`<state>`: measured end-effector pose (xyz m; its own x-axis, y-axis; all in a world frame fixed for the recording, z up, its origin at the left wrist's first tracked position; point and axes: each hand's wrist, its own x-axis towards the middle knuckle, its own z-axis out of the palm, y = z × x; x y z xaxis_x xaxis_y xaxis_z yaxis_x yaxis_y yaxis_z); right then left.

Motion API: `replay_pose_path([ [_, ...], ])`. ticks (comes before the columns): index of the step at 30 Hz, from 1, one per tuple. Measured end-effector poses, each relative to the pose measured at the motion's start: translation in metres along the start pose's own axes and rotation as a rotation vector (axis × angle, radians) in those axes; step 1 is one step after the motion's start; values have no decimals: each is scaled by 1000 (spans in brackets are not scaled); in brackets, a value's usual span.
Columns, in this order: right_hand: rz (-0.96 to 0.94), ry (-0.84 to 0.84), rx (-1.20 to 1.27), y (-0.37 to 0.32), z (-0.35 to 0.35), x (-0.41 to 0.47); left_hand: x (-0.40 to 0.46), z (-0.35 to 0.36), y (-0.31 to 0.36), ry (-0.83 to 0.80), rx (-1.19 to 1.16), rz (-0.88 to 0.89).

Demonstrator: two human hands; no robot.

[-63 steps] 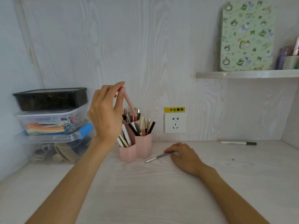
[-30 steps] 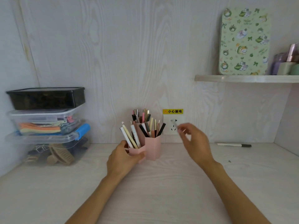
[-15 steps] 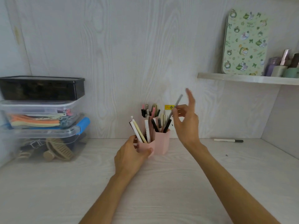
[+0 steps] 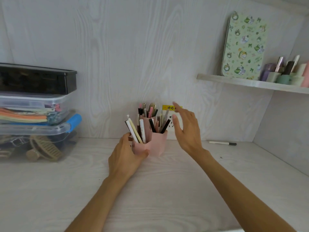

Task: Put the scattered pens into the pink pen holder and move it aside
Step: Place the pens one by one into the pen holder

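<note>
Desk (image 4: 167, 190): pale wood grain, bare nearest me, my two forearms crossing it.

My left hand (image 4: 124, 158): wrapped round the front, lowest cup of the pen holder (image 4: 157, 144), thumb and fingers closed on its wall.

My right hand (image 4: 187, 129): open, fingers spread, holding nothing, just beside the holder's right cup and its pens.

Pen holder: pink, three joined cups of stepped height, standing on the desk near the back wall, mid-width. Pens inside too crowded to count exactly; roughly a dozen and a half.

Loose pen (image 4: 223, 143): one, white with a dark cap, lying on the desk well to the right by the wall, not yet collected.

Storage boxes (image 4: 33, 114): three stacked at far left, the top one black.

Shelf (image 4: 242, 82): one, upper right, carrying a patterned tin and several small bottles.

Risks, in my judgement: sliding the holder by one low cup could tip the tall leaning pens out; my open right hand could knock them; moving the holder now would leave the loose pen behind.
</note>
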<state>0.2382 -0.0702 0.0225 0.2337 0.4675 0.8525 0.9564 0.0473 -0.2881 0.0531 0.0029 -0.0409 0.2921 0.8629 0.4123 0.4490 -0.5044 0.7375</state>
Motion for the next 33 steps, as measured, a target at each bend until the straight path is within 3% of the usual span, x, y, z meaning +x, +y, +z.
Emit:
replay_pose_path([
  [4,156,30,-130,59,-18,-20,1,1,-3,19,-31,2],
  [8,526,-358,-533,124,-38,-33,2,4,0,21,-21,14],
  [10,677,-531,-588,139,-42,-36,2,4,1,17,-15,11],
  [12,740,-587,-575,142,-39,-35,3,4,1,17,-4,0],
  [18,527,-460,-625,123,-28,-28,4,5,-3,20,4,-26],
  [23,309,-638,-558,83,-20,-23,6,7,-5,-2,-4,-40],
  [25,253,-559,-454,62,-20,-21,5,7,-5,-5,-13,-38],
  [31,180,113,250,-20,-45,13,1,3,2,-19,-51,-20],
  [33,135,241,439,-48,-48,22,-1,0,3,-23,-61,-25],
])
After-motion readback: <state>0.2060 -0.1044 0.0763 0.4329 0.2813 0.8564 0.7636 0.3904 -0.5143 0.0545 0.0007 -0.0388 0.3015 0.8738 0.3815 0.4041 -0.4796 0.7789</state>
